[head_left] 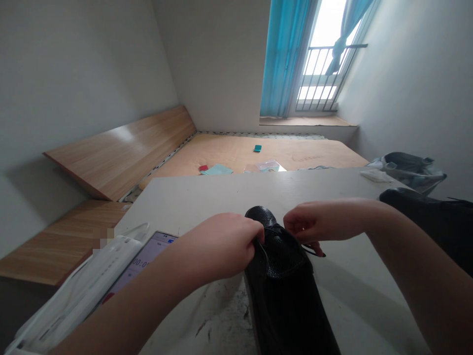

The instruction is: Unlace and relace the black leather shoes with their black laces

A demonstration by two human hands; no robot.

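View: your head camera, worn on your head, looks out from just behind the near edge of the white table (229, 197).
Facing: forward and down, with the balcony window (321, 64) at the far end.
Near: your left hand (221, 246), right hand (321, 219) and black leather shoe (283, 281) sit close below the lens.
Far: the mattress (240, 153) lies beyond the table.

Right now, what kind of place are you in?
Probably a small bedroom. A tan mattress lies on a light wooden bed frame, and a blue curtain hangs beside a dark metal balcony railing.
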